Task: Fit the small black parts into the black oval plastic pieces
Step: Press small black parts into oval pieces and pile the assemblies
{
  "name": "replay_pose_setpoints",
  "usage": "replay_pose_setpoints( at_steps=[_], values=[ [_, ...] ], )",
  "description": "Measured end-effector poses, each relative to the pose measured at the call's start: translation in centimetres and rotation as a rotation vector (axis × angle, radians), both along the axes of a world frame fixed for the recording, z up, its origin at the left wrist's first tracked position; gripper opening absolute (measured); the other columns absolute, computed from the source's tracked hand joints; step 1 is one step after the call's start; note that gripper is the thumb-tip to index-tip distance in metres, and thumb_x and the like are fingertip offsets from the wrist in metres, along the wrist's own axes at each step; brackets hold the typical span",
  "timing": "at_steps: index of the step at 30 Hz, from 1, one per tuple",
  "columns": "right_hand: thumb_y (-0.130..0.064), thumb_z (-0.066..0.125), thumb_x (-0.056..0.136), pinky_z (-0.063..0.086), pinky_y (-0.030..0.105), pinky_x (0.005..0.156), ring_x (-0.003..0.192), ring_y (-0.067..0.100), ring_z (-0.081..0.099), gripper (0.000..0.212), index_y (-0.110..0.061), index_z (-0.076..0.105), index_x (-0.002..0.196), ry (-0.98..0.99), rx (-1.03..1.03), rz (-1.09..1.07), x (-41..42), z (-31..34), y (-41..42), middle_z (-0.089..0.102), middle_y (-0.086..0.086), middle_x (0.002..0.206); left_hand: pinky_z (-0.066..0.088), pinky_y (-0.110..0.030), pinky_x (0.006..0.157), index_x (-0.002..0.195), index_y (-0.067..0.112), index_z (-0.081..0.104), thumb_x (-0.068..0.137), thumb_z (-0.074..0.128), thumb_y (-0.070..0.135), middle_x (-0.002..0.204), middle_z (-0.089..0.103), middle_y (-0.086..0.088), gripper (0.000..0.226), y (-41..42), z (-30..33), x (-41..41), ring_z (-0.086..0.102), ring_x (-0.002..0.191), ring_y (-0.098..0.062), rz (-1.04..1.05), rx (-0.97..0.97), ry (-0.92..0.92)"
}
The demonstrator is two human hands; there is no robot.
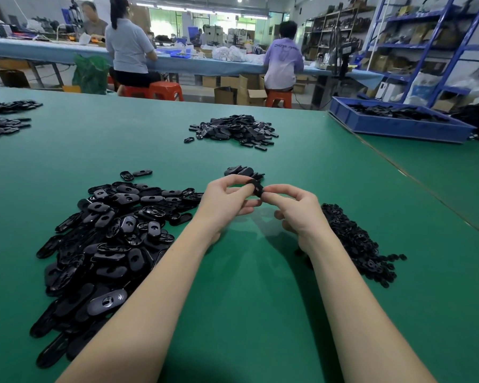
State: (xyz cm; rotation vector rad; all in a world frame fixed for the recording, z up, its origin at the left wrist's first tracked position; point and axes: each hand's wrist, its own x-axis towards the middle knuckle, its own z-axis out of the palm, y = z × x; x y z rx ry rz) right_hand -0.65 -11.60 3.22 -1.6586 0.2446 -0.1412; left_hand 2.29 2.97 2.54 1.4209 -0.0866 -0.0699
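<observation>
2 hands (227, 200) (296, 210) grip 1 oval piece (255, 187).

Readable only in part: pale lettering across the back of a lilac shirt (284, 60), worn by a person seated at the far workbench, first word "CHINA", second word too blurred to make out. Markings on shelf boxes and on the white sack too small to read.
</observation>
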Motion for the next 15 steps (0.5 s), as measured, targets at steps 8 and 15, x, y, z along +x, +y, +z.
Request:
replay_pose_setpoints(
  at_steps=[8,15],
  values=[
    [-0.02,0.081,0.084,0.032,0.014,0.042,0.053,0.008,0.044,0.007,-0.025,0.078,0.08,0.019,0.045,-0.045,-0.14,0.34,0.0,0.063,-0.013,0.061,0.059,-0.022,0.076,0.109,0.015,0.073,0.1,0.061,0.017,0.084,0.078,0.005,0.015,-0.01,0.01,-0.1,0.077,0.088,-0.018,-0.061,0.032,-0.048],
    [-0.022,0.083,0.082,0.031,0.012,0.041,0.057,0.008,0.044,0.011,-0.026,0.077,0.074,0.052,0.04,-0.049,-0.12,0.35,-0.15,0.063,-0.015,0.059,0.06,-0.022,0.077,0.104,0.013,0.074,0.099,0.062,0.015,0.103,0.076,-0.004,0.013,0.0,0.1,-0.34,0.077,0.087,-0.018,-0.075,0.063,-0.063]
  ],
)
